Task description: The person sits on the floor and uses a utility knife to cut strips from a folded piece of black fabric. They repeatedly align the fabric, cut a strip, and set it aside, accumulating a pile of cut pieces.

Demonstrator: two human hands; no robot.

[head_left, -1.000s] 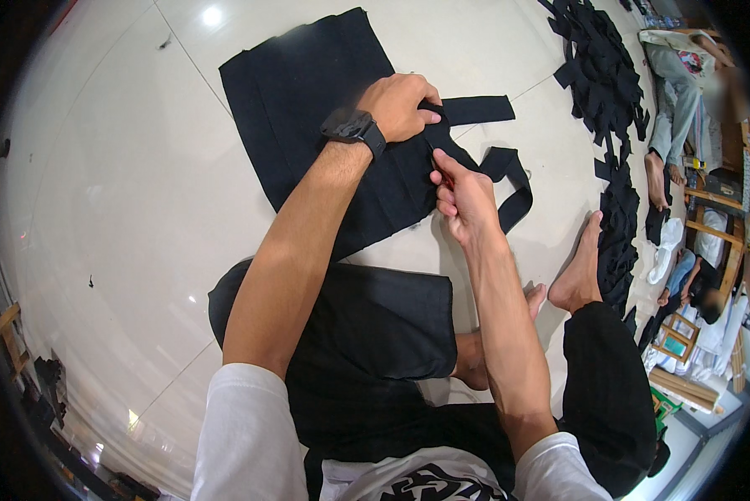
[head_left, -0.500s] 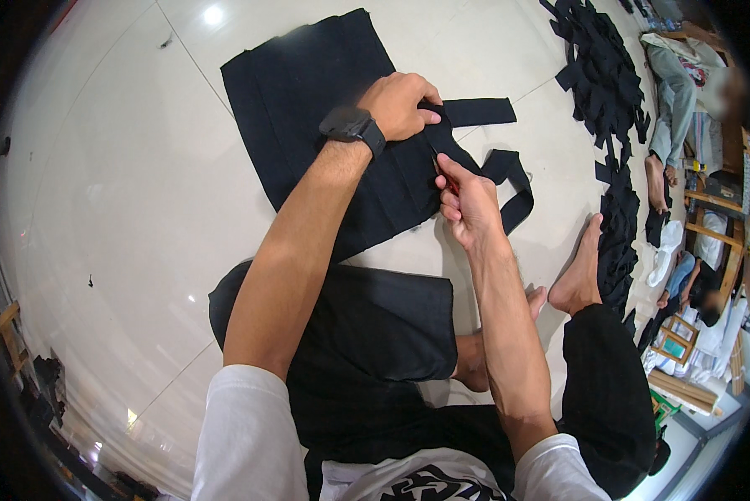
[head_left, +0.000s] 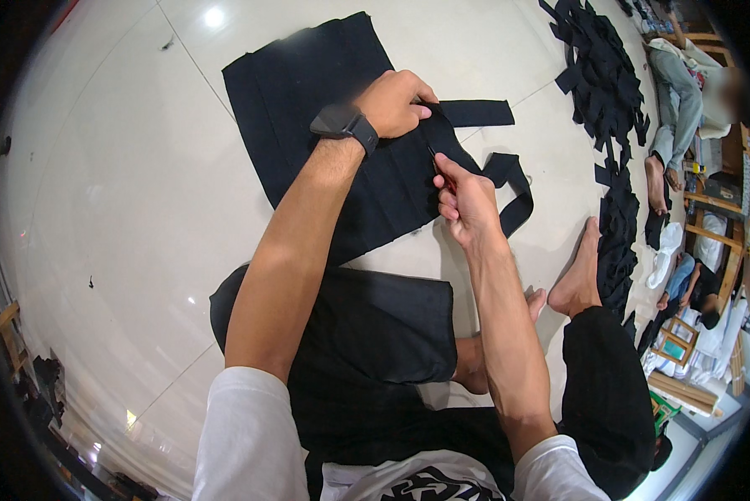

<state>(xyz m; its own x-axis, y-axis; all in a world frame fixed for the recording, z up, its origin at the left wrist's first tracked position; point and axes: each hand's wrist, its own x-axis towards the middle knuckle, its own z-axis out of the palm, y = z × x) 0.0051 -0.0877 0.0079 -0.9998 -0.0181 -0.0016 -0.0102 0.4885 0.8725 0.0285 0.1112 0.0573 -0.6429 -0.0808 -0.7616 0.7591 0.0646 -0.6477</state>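
A large piece of black fabric [head_left: 300, 92] lies flat on the floor in front of me, with creases or seams running along it. My left hand [head_left: 396, 104], below a dark wristwatch [head_left: 343, 123], is closed on the fabric near its right edge, thumb and fingers pinching it. In my right hand [head_left: 473, 200] is a small cutting tool with a red handle [head_left: 451, 180]; its thin dark tip points up and left onto the fabric. Its exact kind is mostly hidden by my fingers. One black strip [head_left: 483, 113] reaches out to the right from the fabric, and another strip [head_left: 521, 200] curls beside my right hand.
A long heap of black fabric strips [head_left: 605, 75] stretches down the right side, near my bare foot [head_left: 577, 275]. Beyond it, another person [head_left: 684, 100] sits by wooden frames [head_left: 713, 200], and a second person [head_left: 699, 288] sits lower down. Pale tiled floor [head_left: 141, 209] spreads to the left.
My left hand has shifted slightly left with the pinched fabric edge. The tool tip in my right hand has moved a little up and left. At far right, the seated person has shifted posture.
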